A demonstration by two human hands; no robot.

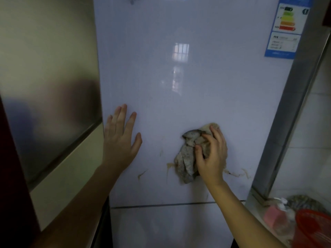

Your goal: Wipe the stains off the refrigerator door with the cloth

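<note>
Glossy, smooth white refrigerator door (188,86) carries thin brownish stains (235,174), streaky and dribbled, just below the fingers (206,138) of the right hand (214,154). Those fingers curl round a crumpled, mottled grey-beige cloth (186,163), pressing it against the door. The left hand (119,142) lies flat on the door, fingers (123,115) straight, slightly spread, well left of the cloth

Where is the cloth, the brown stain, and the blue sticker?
cloth (186,158): head view, on its crumpled grey lower folds.
brown stain (234,173): head view, on the smear right of the cloth.
blue sticker (284,29): head view, on its coloured bars.
</note>
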